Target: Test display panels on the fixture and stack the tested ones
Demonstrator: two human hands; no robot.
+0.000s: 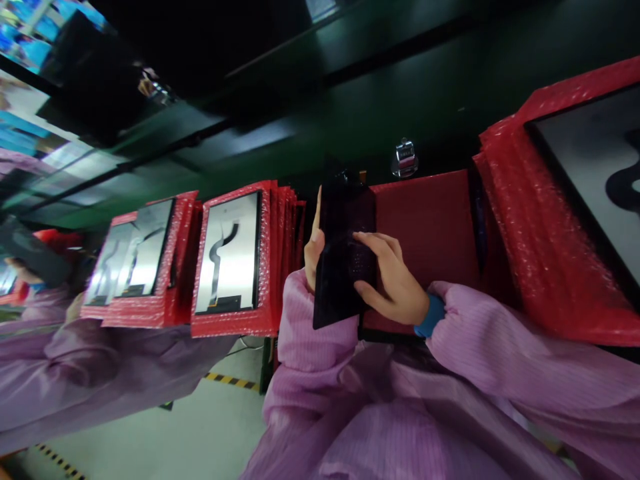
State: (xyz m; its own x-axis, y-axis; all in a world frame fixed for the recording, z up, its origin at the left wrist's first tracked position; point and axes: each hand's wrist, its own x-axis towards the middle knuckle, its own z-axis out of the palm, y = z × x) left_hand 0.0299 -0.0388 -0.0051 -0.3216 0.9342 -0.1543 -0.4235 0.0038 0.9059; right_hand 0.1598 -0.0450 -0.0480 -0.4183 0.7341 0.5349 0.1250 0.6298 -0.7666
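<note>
A dark, glossy flat panel [343, 260] stands tilted on its edge in front of me. Behind its left side, my left hand [314, 247] holds it, with most of the fingers hidden by the panel. My right hand [393, 280], with a blue band at the wrist, lies against the panel's right face, fingers apart and fingertips touching the dark surface. Under and beyond my right hand is a flat dark red pad [425, 233]. A small shiny metal-topped object [405, 157] stands behind the pad.
Red bubble-wrap stacks topped with silver-backed screens stand at left [273, 267], farther left [180, 267] and at right [530, 253]. Another person's purple sleeve [100, 373] reaches in at the left. A dark green surface [300, 150] runs behind.
</note>
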